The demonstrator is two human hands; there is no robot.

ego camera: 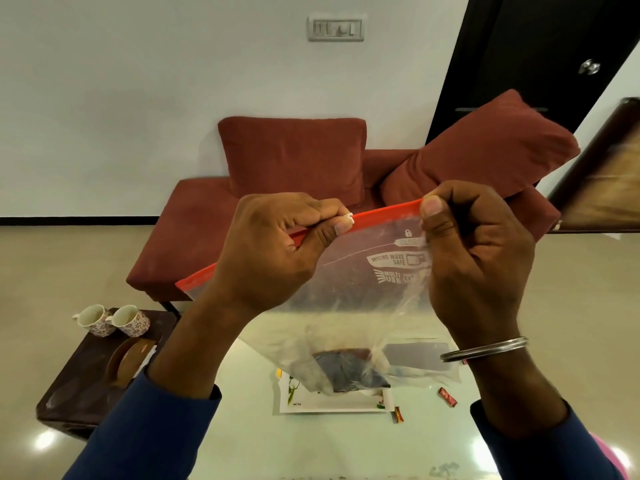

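I hold up a clear plastic zip bag (360,306) with an orange-red zipper strip (384,213) along its top. My left hand (277,251) pinches the white slider (349,217) on the strip, about midway along it. My right hand (474,251) grips the bag's top right corner, thumb pressed on the strip's end. Something dark (349,372) lies at the bottom of the bag. The bag hangs tilted, left end lower, above a glass table (242,427).
On the table lie a white printed packet (332,403) and two small wrapped candies (447,397), (398,414). A dark side table (86,368) at left holds two floral cups (114,320) and a wooden dish (128,358). A red sofa (294,188) with cushions stands behind.
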